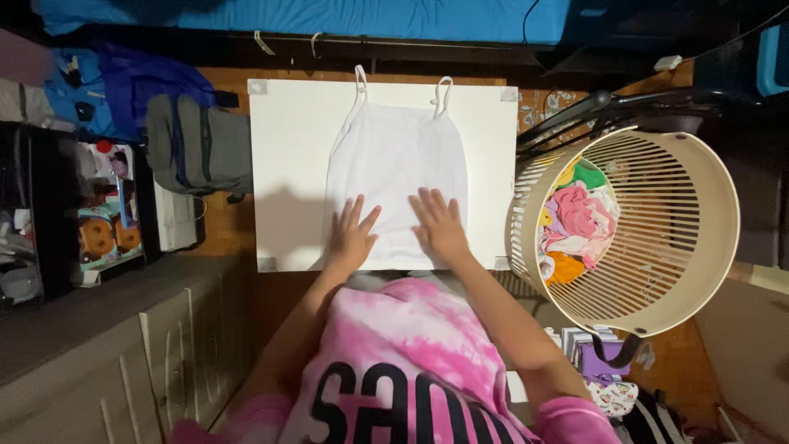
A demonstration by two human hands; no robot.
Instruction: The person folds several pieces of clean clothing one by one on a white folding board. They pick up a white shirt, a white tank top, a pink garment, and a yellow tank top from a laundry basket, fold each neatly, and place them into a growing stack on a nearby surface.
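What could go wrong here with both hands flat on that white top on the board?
The left hand and right hand press only the hem of the white camisole, so sliding may bunch the fabric. Its thin straps reach the white board's far edge and could slip off.

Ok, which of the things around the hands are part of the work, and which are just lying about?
In hand: white camisole top, flat on the white board, left hand and right hand pressed on its hem; slatted laundry basket of coloured clothes.
Lying about: grey bag, blue bedding, toy shelf.
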